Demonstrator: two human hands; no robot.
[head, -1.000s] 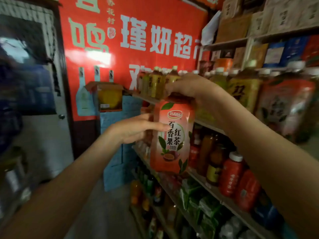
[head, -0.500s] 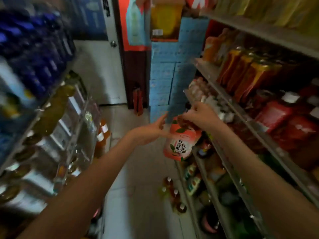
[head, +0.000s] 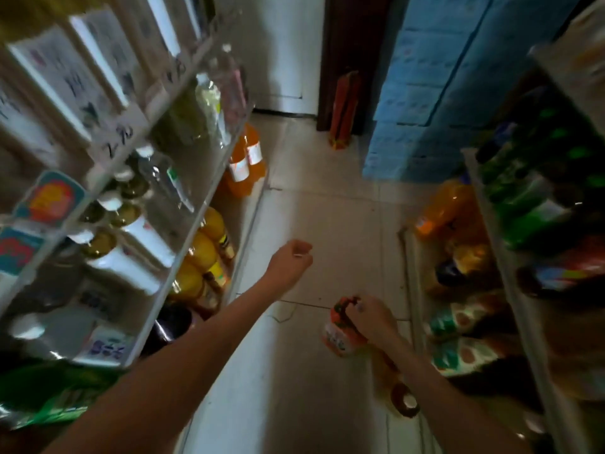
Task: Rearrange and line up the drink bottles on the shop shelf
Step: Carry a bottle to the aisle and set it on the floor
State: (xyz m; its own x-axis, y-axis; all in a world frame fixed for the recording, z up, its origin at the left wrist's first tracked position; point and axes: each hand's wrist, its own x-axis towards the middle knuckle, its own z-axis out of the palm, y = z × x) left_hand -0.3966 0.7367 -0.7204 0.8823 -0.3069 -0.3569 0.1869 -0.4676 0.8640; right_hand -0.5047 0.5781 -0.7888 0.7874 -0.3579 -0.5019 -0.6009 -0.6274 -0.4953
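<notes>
over floor [head: 327,224], btl [head: 340,335] in r grip [head: 373,317]

Head view: one wide-angle camera worn on the head, tilted steeply down the shop aisle

Faces along the tiled floor [head: 327,224] toward the blue carton stack [head: 442,77] at the far end, upper right of centre; left shelf [head: 209,198] and right shelf [head: 507,283] flank the stack and bow outward at the frame edges; forearms enter from the bottom edge, left hand [head: 291,260] and right hand [head: 370,317] gripping a bottle [head: 340,335] close under the lens, well short of the stack; picture motion-blurred
</notes>
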